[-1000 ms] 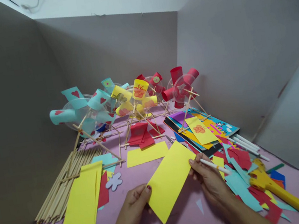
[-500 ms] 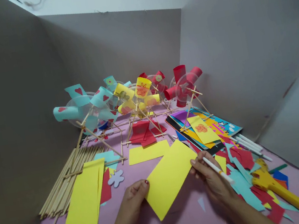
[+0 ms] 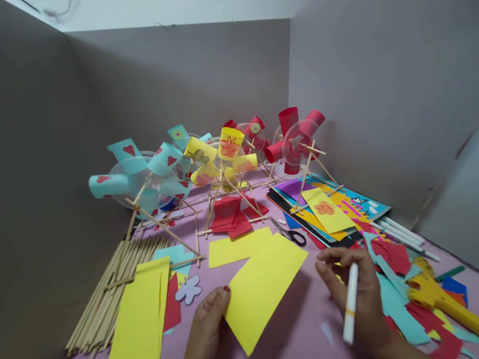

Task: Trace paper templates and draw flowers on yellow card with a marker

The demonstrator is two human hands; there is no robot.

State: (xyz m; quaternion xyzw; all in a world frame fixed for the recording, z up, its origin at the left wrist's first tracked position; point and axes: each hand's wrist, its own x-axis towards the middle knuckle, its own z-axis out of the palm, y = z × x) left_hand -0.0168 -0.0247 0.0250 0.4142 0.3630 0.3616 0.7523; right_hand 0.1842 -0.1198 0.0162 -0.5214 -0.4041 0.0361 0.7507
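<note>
Between thumb and fingers, my left hand [image 3: 208,322] pinches the left edge of a yellow paper piece [image 3: 265,291], raised and tilted above the pink table. My right hand [image 3: 354,292] is apart from the paper, to its right, and holds a white marker [image 3: 351,303] with an orange band between its fingers. Just beyond the paper lie black-handled scissors [image 3: 294,236] and another yellow paper strip [image 3: 236,246]. Long yellow strips [image 3: 131,338] rest left of my left hand.
Paper-cup windmills on stick stands, blue [image 3: 141,171], yellow [image 3: 221,152] and red [image 3: 296,136], stand at the back. Wooden sticks [image 3: 116,298] lie left. Paper scraps [image 3: 398,306], a yellow glue gun [image 3: 458,308] and white markers [image 3: 407,234] lie right. Grey panels [image 3: 186,78] surround the table.
My right hand has let go of the paper's right corner and moved right, turning the marker more upright. The paper, in my left hand, has shifted slightly left. The scissors' handles now show.
</note>
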